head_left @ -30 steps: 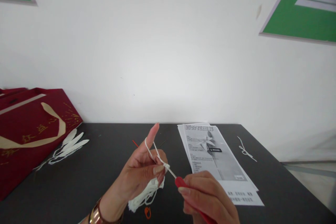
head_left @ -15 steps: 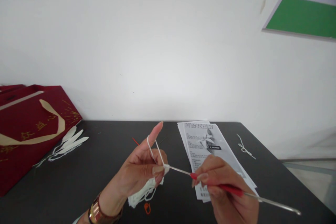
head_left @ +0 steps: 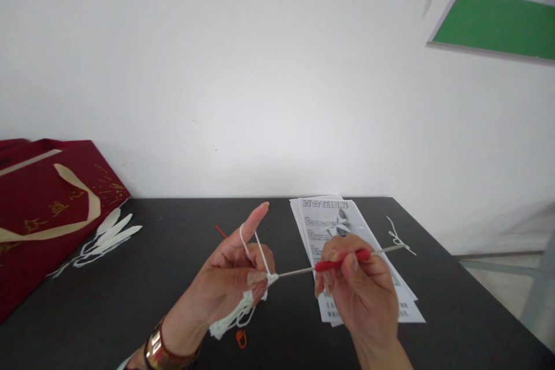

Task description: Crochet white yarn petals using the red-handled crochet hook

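My left hand (head_left: 236,272) pinches a small piece of white crochet work (head_left: 272,279) between thumb and fingers. Its raised index finger carries a loop of white yarn (head_left: 261,245) running down to that piece. A crochet hook (head_left: 329,266) with a red grip and metal shaft is held in my closed right hand (head_left: 362,286). The hook's left tip sits in the stitches at my left fingertips; its other metal end points right. Below my left hand lies a bundle of white yarn (head_left: 234,318), partly hidden by the fingers. An orange stitch marker (head_left: 241,338) rests just below the bundle.
Printed sheets (head_left: 368,303) lie under and behind my right hand. A loose bit of white yarn (head_left: 396,237) is to their right. At left stands a dark red bag (head_left: 47,202), with several white crocheted petals (head_left: 110,234) beside it. The black table (head_left: 173,243) meets a white wall.
My right hand has turned over, palm side now showing, and the hook has swung from steeply slanted to nearly level. My left hand keeps its pinch on the crochet work.
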{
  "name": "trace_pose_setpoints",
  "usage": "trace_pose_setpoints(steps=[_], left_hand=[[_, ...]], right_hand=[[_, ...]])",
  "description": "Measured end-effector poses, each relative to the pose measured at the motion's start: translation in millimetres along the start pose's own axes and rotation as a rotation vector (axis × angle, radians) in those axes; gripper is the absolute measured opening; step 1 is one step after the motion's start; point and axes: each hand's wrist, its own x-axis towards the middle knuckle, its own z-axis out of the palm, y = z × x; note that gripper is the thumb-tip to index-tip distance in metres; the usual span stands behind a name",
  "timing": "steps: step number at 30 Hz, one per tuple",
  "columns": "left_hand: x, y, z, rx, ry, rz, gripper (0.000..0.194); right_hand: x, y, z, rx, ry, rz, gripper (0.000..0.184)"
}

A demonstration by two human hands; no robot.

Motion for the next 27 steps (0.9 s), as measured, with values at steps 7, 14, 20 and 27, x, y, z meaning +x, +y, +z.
trace_pose_setpoints(steps=[7, 14, 20, 27], left_hand=[[3, -4, 2.9, 0.039, 0.010, 0.057, 0.071], [4, -11, 9.1, -0.004, 0.110, 0.066, 0.070], [5, -14, 9.3, 0.152, 0.185, 0.145, 0.057], [6, -15, 15.7, 0.190, 0.386, 0.135, 0.064]], right_hand=[[3, 16, 4, 0.158, 0.131, 0.242, 0.013], [2, 20, 9, 0.146, 0.180, 0.280, 0.015], [2, 22, 10, 0.089, 0.172, 0.265, 0.015], [-7, 26, 7, -0.301, 0.146, -0.022, 0.010]])
